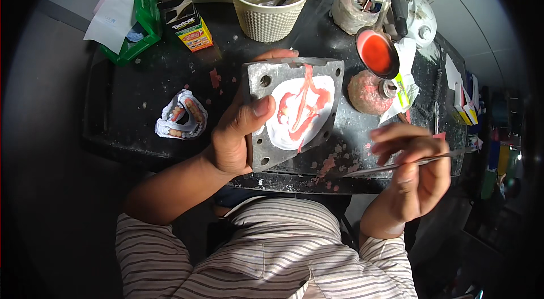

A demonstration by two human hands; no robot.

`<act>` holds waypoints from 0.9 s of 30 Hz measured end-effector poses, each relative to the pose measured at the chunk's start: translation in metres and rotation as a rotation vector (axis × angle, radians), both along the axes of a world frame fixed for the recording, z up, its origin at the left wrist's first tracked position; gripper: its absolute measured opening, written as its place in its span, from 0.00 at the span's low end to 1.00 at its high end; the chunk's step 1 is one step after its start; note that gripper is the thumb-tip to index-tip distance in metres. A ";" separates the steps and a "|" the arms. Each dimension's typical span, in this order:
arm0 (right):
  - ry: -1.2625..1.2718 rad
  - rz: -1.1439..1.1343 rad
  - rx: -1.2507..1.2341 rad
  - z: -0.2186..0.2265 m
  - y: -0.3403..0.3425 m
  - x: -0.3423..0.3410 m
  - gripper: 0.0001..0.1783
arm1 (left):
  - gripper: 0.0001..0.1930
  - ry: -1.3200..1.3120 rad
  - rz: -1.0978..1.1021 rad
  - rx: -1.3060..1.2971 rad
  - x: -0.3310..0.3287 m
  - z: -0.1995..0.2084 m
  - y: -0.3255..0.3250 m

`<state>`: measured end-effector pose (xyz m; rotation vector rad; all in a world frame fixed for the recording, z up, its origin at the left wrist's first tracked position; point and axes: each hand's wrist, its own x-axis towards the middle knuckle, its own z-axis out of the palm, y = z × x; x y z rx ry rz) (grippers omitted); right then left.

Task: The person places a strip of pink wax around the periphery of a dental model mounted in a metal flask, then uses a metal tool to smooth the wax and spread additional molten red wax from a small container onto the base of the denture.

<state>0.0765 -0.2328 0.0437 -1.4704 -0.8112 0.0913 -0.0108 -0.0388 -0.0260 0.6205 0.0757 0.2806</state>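
Observation:
My left hand (233,129) grips a grey metal dental flask half (275,156) by its left side, thumb on the front face and fingertips showing behind the top edge. White plaster (277,136) fills the flask. Set in it is a pink arch-shaped piece (307,98), with a pink strip running from top to bottom. In my right hand (416,171), a thin metal hand instrument (368,171) is pinched between thumb and fingers. Its tip points left, below the flask and apart from it. On the table's left lies a white plaster piece with denture teeth (182,116).
Pink crumbs (330,166) litter the black table's front edge. At the right are a dish of red material (375,54) and a round, pink-crusted pot (367,94) with a metal neck. A woven cup of tools (269,18), a small box (190,27) and a green basket (148,13) stand behind.

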 end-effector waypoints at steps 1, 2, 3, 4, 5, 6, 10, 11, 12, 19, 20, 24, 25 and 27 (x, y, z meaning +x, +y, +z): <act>0.013 0.055 -0.020 -0.003 0.003 -0.002 0.11 | 0.41 -0.026 -0.012 0.000 0.000 0.000 0.000; -0.009 0.159 -0.075 -0.007 0.004 0.001 0.11 | 0.41 -0.052 -0.024 0.000 0.001 0.001 0.000; -0.030 0.265 -0.130 -0.011 0.004 0.004 0.10 | 0.41 -0.052 -0.026 0.001 0.001 0.001 -0.001; -0.069 0.313 -0.173 -0.012 0.007 0.005 0.10 | 0.41 -0.051 -0.017 -0.013 0.000 0.002 -0.001; -0.110 0.361 -0.215 -0.012 0.009 0.006 0.10 | 0.41 -0.051 -0.008 -0.026 0.000 0.002 -0.002; -0.154 0.370 -0.246 -0.012 0.012 0.006 0.10 | 0.41 -0.051 -0.007 -0.025 0.000 0.002 -0.002; -0.161 0.302 -0.118 -0.014 0.010 0.005 0.10 | 0.40 -0.029 0.016 -0.028 0.000 0.001 -0.001; -0.161 0.169 -0.092 -0.007 0.006 0.005 0.11 | 0.40 -0.022 0.019 -0.032 0.000 0.002 -0.001; -0.251 0.075 0.039 -0.006 0.002 0.017 0.11 | 0.40 -0.029 0.010 -0.037 0.001 0.004 -0.002; -0.245 -0.385 0.144 -0.017 -0.025 0.060 0.11 | 0.41 -0.005 0.049 0.005 -0.001 0.000 0.000; -0.238 -0.406 0.163 -0.018 -0.022 0.059 0.11 | 0.41 0.014 0.056 0.015 -0.001 -0.001 0.000; -0.209 -0.474 0.101 -0.020 -0.020 0.057 0.11 | 0.41 0.038 0.054 0.037 -0.001 0.000 0.001; -0.209 -0.476 0.104 -0.020 -0.020 0.058 0.11 | 0.41 0.038 0.062 0.048 0.000 -0.001 0.001; -0.217 -0.466 0.101 -0.023 -0.021 0.059 0.10 | 0.41 0.040 0.071 0.061 0.000 -0.001 0.001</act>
